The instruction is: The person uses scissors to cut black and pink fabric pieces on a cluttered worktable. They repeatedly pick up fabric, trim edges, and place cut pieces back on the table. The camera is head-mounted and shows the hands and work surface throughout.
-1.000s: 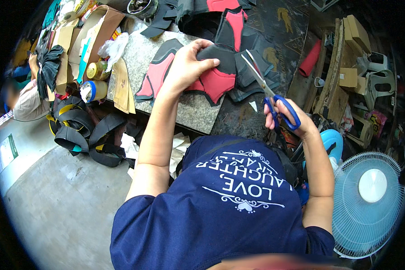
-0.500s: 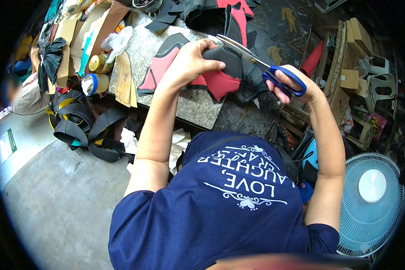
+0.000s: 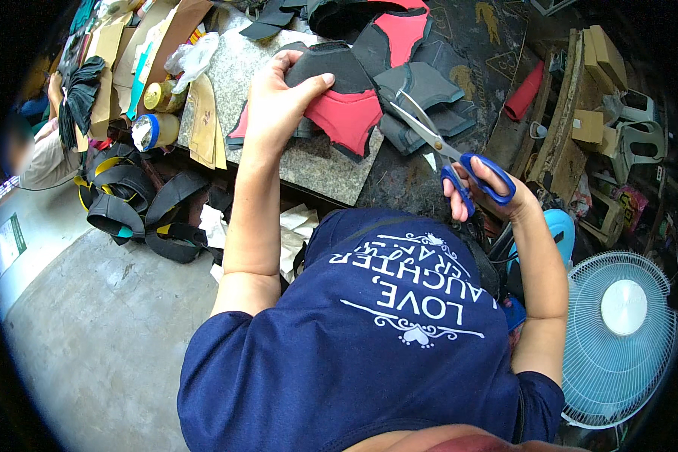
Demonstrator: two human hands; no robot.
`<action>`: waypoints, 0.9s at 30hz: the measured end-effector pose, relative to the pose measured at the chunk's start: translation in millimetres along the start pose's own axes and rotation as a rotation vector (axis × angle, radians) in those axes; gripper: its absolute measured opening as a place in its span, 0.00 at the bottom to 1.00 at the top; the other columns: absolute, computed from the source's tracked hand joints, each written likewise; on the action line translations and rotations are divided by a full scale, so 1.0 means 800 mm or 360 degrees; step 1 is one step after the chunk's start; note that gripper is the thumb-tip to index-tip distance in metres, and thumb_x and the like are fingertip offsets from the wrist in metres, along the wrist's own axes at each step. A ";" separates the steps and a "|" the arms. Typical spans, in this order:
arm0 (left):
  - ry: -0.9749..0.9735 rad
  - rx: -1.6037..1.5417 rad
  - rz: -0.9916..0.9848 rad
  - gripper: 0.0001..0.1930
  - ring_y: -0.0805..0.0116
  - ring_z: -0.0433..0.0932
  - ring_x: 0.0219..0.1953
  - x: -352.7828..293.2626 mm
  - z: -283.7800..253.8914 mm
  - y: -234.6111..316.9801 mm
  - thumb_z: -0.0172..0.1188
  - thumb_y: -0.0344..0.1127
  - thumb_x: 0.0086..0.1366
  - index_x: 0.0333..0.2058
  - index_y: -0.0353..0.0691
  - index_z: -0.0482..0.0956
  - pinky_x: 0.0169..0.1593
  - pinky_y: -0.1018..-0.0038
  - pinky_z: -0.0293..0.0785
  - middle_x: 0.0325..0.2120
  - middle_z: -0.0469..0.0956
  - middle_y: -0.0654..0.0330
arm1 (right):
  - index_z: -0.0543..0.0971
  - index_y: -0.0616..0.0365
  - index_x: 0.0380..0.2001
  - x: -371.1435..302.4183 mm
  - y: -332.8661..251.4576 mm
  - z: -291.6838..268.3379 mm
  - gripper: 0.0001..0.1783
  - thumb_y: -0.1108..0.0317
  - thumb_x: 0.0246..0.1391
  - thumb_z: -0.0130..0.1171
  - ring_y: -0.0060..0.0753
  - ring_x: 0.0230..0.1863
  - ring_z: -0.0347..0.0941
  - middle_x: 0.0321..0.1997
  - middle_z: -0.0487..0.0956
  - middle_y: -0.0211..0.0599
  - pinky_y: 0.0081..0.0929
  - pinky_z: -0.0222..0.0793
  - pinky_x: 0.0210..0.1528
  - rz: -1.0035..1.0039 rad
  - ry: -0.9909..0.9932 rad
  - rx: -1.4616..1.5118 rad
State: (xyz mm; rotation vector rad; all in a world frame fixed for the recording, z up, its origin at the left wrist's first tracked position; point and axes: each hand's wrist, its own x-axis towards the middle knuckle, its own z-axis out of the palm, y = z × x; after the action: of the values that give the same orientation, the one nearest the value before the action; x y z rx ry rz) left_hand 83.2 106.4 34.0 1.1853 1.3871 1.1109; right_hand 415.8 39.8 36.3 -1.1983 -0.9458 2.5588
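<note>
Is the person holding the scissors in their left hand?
No, the scissors are in the right hand, while the left hand pinches a red-and-black piece.

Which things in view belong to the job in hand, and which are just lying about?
Likely in the job:
- red-and-black piece, in left grip
- blue-handled scissors, in right grip
- dark pieces on the table

Apparently just about:
- fan
- blue-lidded jar
- clear plastic bag
- red roll
</note>
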 end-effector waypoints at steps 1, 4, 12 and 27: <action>0.0030 0.0052 0.0034 0.14 0.78 0.75 0.29 -0.003 0.002 0.005 0.68 0.32 0.50 0.35 0.33 0.76 0.36 0.80 0.72 0.27 0.78 0.62 | 0.75 0.61 0.35 0.000 0.001 0.002 0.36 0.35 0.60 0.38 0.27 0.24 0.76 0.23 0.80 0.40 0.20 0.70 0.28 0.0019 0.0016 -0.0011; 0.0165 0.0122 0.0204 0.15 0.76 0.76 0.32 -0.017 0.011 0.018 0.66 0.30 0.51 0.37 0.31 0.76 0.39 0.79 0.73 0.29 0.79 0.60 | 0.75 0.61 0.35 0.002 -0.001 0.011 0.36 0.34 0.60 0.38 0.26 0.23 0.75 0.23 0.79 0.40 0.20 0.69 0.29 -0.0062 0.0159 -0.0065; 0.0235 -0.0201 0.0136 0.16 0.74 0.77 0.35 -0.016 -0.002 0.034 0.64 0.28 0.55 0.42 0.30 0.73 0.41 0.79 0.74 0.35 0.79 0.57 | 0.73 0.63 0.41 -0.013 -0.019 0.019 0.29 0.43 0.59 0.49 0.22 0.30 0.74 0.29 0.78 0.38 0.19 0.70 0.35 -0.0152 0.0134 -0.0584; 0.0088 0.0069 0.0015 0.18 0.76 0.77 0.34 -0.028 -0.026 0.054 0.64 0.26 0.53 0.43 0.29 0.74 0.42 0.81 0.73 0.35 0.78 0.58 | 0.74 0.62 0.31 0.030 -0.028 0.066 0.24 0.49 0.63 0.47 0.23 0.21 0.73 0.20 0.77 0.36 0.19 0.70 0.25 -0.0280 0.0065 -0.0406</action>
State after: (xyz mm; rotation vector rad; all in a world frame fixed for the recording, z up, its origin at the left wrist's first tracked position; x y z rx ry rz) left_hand 68.7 87.8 81.9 1.2007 1.4555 1.1329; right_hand 358.4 41.8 59.9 -1.1632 -1.3363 2.3218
